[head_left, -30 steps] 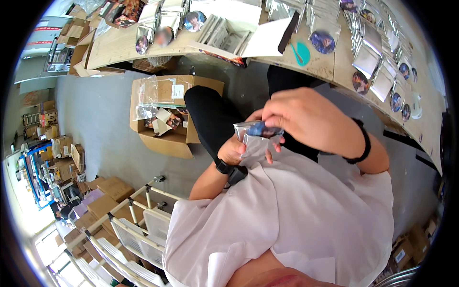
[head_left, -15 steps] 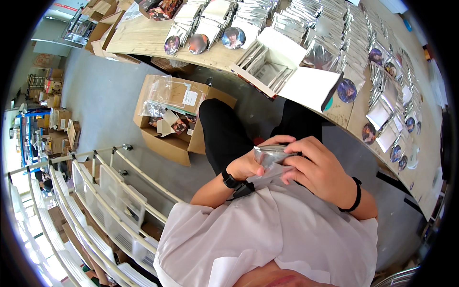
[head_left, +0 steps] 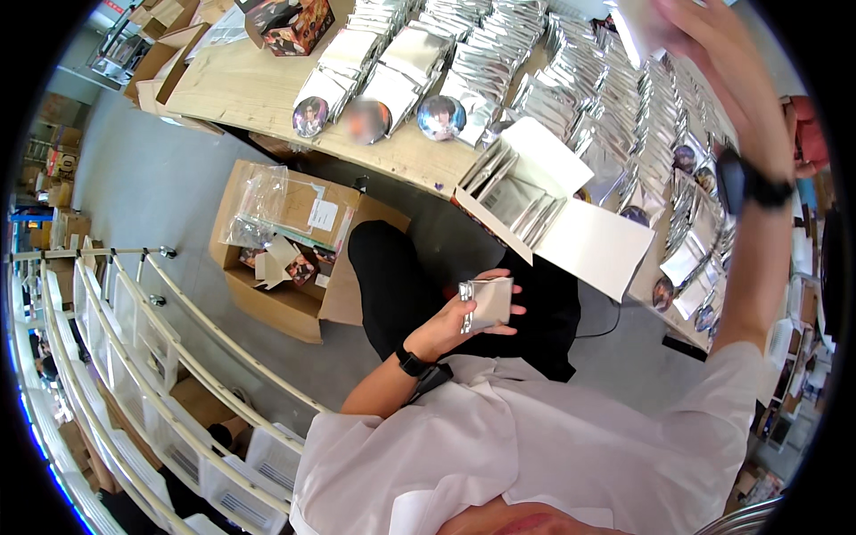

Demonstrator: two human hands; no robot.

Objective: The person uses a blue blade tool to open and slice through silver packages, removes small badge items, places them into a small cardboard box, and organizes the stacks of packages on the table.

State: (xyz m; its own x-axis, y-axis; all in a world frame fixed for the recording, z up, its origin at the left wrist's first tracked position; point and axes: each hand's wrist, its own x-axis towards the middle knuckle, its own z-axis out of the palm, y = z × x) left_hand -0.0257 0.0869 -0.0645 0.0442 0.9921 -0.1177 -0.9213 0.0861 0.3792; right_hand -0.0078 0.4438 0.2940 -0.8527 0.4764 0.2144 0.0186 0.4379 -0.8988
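One crinkled foil pouch (head_left: 486, 305) in left hand (head_left: 455, 325), right hand (head_left: 704, 36) raised over table (head_left: 259, 85)

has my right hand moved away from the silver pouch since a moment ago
Yes. The right hand has left the silver pouch, held by the left hand, and reached up over the wooden table.

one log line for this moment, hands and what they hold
left hand: holds silver packet | right hand: raised over table | open white box: at table edge

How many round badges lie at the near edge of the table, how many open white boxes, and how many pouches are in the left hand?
Round badges: 3
Open white box: 1
Silver pouch in left hand: 1
Total: 5
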